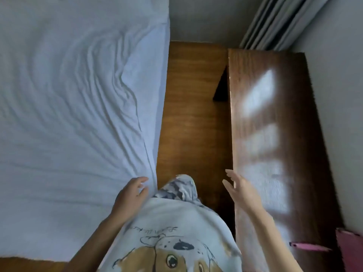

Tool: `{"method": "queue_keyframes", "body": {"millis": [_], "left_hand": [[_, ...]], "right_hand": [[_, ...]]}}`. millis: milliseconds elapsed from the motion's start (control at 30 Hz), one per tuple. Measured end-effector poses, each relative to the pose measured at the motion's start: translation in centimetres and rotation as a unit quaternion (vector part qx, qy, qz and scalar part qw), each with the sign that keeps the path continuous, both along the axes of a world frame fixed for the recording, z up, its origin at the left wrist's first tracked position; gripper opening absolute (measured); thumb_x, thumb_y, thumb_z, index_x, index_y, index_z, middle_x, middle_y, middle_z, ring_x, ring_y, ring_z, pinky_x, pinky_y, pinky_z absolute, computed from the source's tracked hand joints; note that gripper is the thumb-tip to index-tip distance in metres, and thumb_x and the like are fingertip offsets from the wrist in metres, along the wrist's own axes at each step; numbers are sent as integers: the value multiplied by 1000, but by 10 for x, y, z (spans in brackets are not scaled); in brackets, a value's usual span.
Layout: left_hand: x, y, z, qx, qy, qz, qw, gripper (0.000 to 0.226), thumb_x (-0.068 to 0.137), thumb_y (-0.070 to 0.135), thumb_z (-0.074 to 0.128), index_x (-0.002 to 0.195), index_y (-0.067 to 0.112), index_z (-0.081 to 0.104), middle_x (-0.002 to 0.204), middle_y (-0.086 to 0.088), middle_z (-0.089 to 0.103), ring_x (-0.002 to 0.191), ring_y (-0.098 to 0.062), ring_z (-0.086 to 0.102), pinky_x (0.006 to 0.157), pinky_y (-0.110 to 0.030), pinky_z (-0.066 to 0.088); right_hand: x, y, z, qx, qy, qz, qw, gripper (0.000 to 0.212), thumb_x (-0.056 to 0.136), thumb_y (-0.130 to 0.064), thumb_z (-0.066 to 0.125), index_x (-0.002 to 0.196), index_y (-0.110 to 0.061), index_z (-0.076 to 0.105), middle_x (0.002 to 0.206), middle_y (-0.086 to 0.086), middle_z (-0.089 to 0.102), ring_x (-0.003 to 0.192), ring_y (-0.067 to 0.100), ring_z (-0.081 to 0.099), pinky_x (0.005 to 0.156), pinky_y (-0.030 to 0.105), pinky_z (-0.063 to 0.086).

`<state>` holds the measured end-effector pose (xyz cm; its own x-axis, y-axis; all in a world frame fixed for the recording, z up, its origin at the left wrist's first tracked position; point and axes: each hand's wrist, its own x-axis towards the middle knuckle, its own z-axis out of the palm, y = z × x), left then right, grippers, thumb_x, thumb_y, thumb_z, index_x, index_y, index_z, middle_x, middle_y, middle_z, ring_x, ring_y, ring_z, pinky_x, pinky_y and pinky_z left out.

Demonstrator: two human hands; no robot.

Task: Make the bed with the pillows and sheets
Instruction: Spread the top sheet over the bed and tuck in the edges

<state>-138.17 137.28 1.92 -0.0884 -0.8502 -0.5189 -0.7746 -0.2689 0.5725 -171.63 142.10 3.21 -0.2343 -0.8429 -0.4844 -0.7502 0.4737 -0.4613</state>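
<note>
A pale blue sheet covers the mattress on the left and lies in long curved wrinkles. The wrinkles run down toward the bed's right edge near my left hand. My left hand sits at that edge with its fingers loosely curled against the sheet; whether it holds the fabric I cannot tell. My right hand hovers with straight fingers over the gap, beside the edge of a dark wooden cabinet top, holding nothing. No pillows are in view.
A narrow strip of wooden floor runs between the bed and a long dark wooden cabinet on the right. Grey curtains hang at the far right. A pink object sits on the cabinet's near end.
</note>
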Motion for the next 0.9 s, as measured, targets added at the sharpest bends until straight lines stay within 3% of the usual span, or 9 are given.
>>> {"method": "queue_keyframes", "body": {"millis": [133, 333, 600, 733, 900], "left_hand": [[-15, -92, -16, 3, -5, 48, 999, 31, 96, 19, 56, 127, 18, 58, 126, 3, 58, 110, -14, 57, 87, -27, 43], [-25, -300, -53, -13, 29, 141, 989, 31, 96, 19, 58, 127, 17, 59, 126, 0, 60, 109, -16, 58, 90, -29, 46], [-7, -540, -8, -57, 75, 288, 953, 29, 97, 14, 53, 125, 15, 59, 121, 4, 61, 102, -10, 55, 87, -24, 41], [0, -608, -11, -63, 33, 320, 945, 31, 96, 20, 56, 127, 17, 58, 120, 4, 61, 101, -11, 57, 87, -25, 42], [-17, -685, -38, -77, -42, 393, 915, 32, 92, 17, 63, 123, 16, 62, 113, -3, 66, 100, -21, 65, 80, -28, 43]], "right_hand": [[-2, -153, 0, -17, -24, 109, 994, 44, 97, -35, 53, 138, -21, 48, 134, -6, 56, 118, 9, 55, 91, 21, 47], [16, -387, -31, 17, 7, 198, 980, 43, 97, -36, 52, 138, -22, 48, 133, -3, 58, 117, 11, 57, 90, 22, 48], [70, -660, 8, 36, -30, 284, 958, 41, 97, -34, 53, 137, -23, 49, 130, -3, 59, 113, 13, 58, 86, 22, 45], [90, -777, 9, 68, -33, 361, 929, 40, 98, -33, 49, 137, -23, 48, 130, -2, 58, 115, 14, 56, 95, 29, 46], [101, -916, -18, 103, -6, 497, 862, 45, 98, -37, 47, 140, -22, 44, 136, -1, 54, 118, 16, 54, 100, 40, 44]]}}
